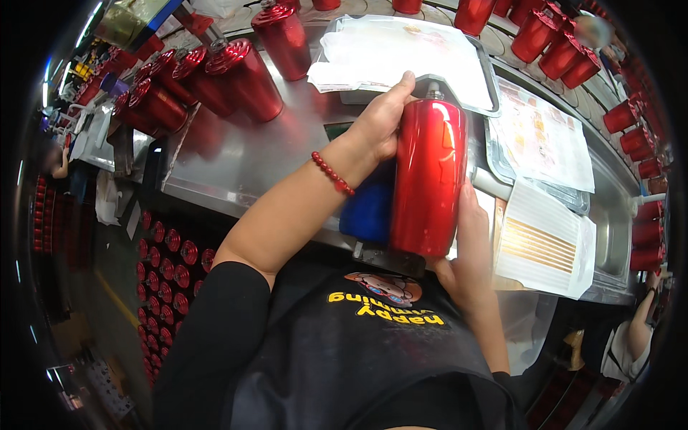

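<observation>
A glossy red metallic bottle (430, 179) with a narrow neck on top stands nearly upright in front of me, over the near edge of the steel table. My left hand (383, 122) grips its upper left side, the thumb up near the shoulder; the other fingers are hidden behind it. A red bead bracelet circles that wrist. Low on the right side, my right hand (469, 251) supports the bottle, its fingers along the wall and near the base. Partly hidden behind the bottle is a blue object (369, 211), whose kind I cannot make out.
Several red bottles (244, 79) stand at the left of the steel table (215, 161). Sheet-covered trays (401, 50) lie at the back and right, beside a white sheet with gold strips (537, 240). A conveyor carries more red bottles (562, 54); others fill racks (165, 287) below left.
</observation>
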Tool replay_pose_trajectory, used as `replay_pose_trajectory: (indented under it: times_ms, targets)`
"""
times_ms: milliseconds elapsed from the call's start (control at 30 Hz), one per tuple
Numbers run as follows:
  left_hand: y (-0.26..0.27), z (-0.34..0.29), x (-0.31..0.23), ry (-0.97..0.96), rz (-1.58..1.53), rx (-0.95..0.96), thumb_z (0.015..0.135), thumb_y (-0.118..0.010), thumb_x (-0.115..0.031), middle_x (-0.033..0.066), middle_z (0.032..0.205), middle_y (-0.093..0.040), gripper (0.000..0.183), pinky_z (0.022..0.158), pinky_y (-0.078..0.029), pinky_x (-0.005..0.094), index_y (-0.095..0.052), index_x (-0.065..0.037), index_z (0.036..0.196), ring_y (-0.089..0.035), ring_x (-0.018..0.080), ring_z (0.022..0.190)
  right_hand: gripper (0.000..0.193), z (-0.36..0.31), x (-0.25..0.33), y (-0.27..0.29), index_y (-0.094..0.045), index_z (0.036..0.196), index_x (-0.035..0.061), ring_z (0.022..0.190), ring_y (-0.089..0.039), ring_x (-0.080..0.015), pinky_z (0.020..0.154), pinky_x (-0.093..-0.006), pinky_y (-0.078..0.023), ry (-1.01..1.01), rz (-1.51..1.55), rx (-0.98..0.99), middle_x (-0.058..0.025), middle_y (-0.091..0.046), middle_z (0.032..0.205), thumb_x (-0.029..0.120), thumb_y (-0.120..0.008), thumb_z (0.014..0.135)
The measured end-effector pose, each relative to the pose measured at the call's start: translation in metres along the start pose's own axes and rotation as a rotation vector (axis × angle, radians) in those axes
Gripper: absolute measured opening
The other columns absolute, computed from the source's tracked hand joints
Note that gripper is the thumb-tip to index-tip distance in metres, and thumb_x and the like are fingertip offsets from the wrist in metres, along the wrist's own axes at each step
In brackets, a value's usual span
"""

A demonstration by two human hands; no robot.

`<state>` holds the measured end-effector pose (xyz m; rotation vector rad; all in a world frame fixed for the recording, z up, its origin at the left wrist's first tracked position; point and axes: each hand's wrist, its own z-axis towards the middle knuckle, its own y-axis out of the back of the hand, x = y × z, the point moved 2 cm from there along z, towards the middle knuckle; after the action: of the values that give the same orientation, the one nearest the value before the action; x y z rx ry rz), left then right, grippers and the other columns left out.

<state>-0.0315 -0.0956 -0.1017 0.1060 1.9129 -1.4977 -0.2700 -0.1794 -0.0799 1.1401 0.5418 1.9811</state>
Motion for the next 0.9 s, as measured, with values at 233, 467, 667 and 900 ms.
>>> replay_pose_trajectory:
  times_ms: [233,467,667,900]
  targets:
    - [0.004,-0.005,-0.008,-0.209,0.136,-0.213,0.111,-0.04,-0.042,0.0135,0.097,-0.072,0.052,0.084,-0.061,0.0347,-0.064,0.003,0.105,-0.072,0.0193,0.088,0.094,0.022,-0.013,-0.005,-0.04,0.153,-0.002,0.127,-0.054,-0.0428,0.105,-0.0473,-0.046,0.022,0.056,0.039,-0.0305,-0.039,0.155,0.019,-0.088,0.074]
    - [-0.015,-0.046,0.005,-0.306,0.298,-0.178,0.113,-0.033,-0.04,0.0145,0.131,-0.062,0.052,0.1,-0.055,0.0365,-0.045,0.002,0.143,-0.064,0.0201,0.116,0.035,0.155,-0.095,0.05,-0.07,0.123,0.0049,0.133,-0.053,-0.0395,0.109,-0.0432,-0.044,0.128,-0.128,0.015,-0.0196,-0.054,0.148,-0.004,-0.055,0.093]
    - [-0.008,-0.048,0.016,-0.311,0.323,-0.157,0.111,-0.038,-0.042,0.0148,0.14,-0.054,0.056,0.108,-0.048,0.0366,-0.036,0.0,0.149,-0.056,0.0205,0.127,0.04,0.35,-0.236,-0.058,-0.064,0.131,0.0029,0.129,-0.052,-0.0397,0.105,-0.0471,-0.048,0.073,-0.519,0.25,-0.0184,-0.061,0.137,0.021,-0.067,0.095]
    - [-0.002,-0.051,0.013,-0.275,0.382,-0.125,0.111,-0.041,-0.042,0.0136,0.142,-0.052,0.057,0.11,-0.043,0.0343,-0.035,0.0,0.149,-0.053,0.0188,0.129,0.044,0.421,-0.256,-0.091,-0.07,0.113,0.0056,0.114,-0.062,-0.0356,0.098,-0.0426,-0.05,-0.061,-0.644,0.69,-0.0197,-0.065,0.121,0.035,-0.077,0.081]
